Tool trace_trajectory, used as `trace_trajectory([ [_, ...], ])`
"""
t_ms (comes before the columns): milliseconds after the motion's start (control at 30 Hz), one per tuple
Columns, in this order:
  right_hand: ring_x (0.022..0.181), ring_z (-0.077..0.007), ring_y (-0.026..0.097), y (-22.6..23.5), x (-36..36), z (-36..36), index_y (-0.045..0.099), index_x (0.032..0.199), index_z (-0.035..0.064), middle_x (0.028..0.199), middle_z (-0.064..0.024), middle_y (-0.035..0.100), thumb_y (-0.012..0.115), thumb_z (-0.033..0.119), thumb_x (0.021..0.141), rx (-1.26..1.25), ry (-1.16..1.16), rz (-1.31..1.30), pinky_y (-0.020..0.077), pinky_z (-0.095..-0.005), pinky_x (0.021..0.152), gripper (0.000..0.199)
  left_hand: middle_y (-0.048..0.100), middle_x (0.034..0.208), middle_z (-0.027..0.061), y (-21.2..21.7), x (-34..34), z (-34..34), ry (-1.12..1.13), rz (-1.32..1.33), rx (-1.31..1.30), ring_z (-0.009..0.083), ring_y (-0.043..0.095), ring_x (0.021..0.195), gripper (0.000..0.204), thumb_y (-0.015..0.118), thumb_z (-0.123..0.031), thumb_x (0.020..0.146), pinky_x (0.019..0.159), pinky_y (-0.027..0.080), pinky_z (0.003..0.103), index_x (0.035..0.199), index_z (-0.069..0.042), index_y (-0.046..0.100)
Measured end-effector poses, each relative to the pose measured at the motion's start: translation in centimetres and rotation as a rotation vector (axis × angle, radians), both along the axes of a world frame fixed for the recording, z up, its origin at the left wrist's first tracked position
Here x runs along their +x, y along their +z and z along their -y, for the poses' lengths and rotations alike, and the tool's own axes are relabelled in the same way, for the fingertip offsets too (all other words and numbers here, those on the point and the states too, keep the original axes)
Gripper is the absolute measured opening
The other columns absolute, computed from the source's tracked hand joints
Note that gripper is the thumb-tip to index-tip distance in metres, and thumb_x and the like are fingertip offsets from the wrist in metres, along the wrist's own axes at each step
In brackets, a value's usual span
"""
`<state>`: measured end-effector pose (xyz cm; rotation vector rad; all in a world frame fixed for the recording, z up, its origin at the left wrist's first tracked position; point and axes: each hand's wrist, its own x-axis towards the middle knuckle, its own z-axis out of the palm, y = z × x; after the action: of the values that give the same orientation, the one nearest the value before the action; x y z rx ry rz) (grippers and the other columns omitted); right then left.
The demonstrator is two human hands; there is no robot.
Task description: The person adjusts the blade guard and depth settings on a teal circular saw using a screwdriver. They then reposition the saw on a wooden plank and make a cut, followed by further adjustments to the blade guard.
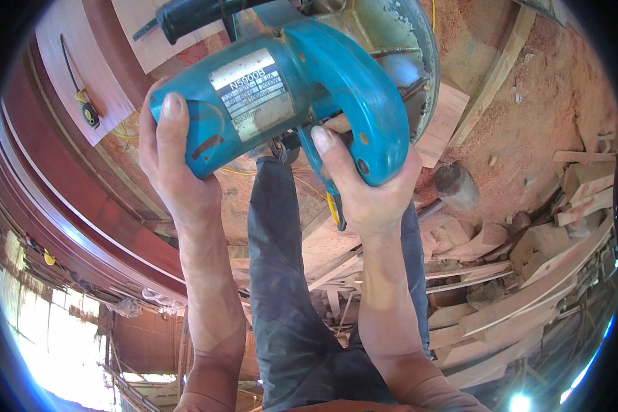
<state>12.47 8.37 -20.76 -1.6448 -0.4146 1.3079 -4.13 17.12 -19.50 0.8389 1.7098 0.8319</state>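
A large teal circular saw (199, 110) is held up in front of me, its grey metal blade guard (427, 62) toward the far right. My left hand (180, 154) wraps round the rear end of the motor housing, thumb on top. Around the curved rear handle (391, 103) my right hand (370, 189) is closed, with its thumb lying along the inner side. A black side grip (192, 17) sticks out at the far left of the saw. The blade itself cannot be made out.
A screwdriver (86, 110) with a yellow and black handle lies on a pale board (55, 41) at the far left. Long reddish-brown timbers (82, 213) curve along the left. Wood offcuts (549, 254) pile up on the right, near a short round log (456, 187). Sawdust covers the ground (556, 96).
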Motion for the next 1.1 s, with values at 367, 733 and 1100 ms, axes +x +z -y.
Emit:
trace_trajectory([
  [367, 0.080, -0.0071, 0.067, -0.2, 0.0, -0.5, 0.072, 0.108, -0.0007, 0.089, -0.0027, 0.075, 0.083, 0.002, 0.090, 0.019, -0.006, -0.016, 0.0540, -0.0252, 0.073, 0.021, 0.069, 0.105, 0.0086, 0.0, 0.1, -0.5, 0.012, 0.010, 0.001, 0.0141, 0.067, 0.095, 0.053, 0.069, -0.043, 0.100, 0.085, 0.054, 0.028, 0.128, 0.002, 0.065],
  [733, 0.079, -0.0065, 0.065, 0.1, 0.0, -1.3, 0.073, 0.109, -0.0009, 0.088, -0.0018, 0.074, 0.083, 0.004, 0.091, -0.011, -0.030, -0.017, 0.0532, -0.0251, 0.072, 0.021, 0.069, 0.106, 0.0084, 0.0, 0.2, -1.0, 0.005, -0.009, 0.018, 0.0144, 0.066, 0.096, 0.055, 0.070, -0.044, 0.099, 0.085, 0.054, 0.028, 0.128, 0.003, 0.065],
  [1100, 0.075, -0.0068, 0.064, -0.3, 0.2, -2.2, 0.073, 0.102, -0.0005, 0.083, -0.0023, 0.073, 0.083, 0.006, 0.091, 0.001, -0.008, -0.011, 0.0524, -0.0256, 0.070, 0.016, 0.069, 0.111, 0.0101, 0.0, 0.2, -1.9, 0.006, -0.029, -0.009, 0.0156, 0.067, 0.100, 0.052, 0.070, -0.040, 0.101, 0.089, 0.054, 0.029, 0.131, 0.003, 0.065],
])
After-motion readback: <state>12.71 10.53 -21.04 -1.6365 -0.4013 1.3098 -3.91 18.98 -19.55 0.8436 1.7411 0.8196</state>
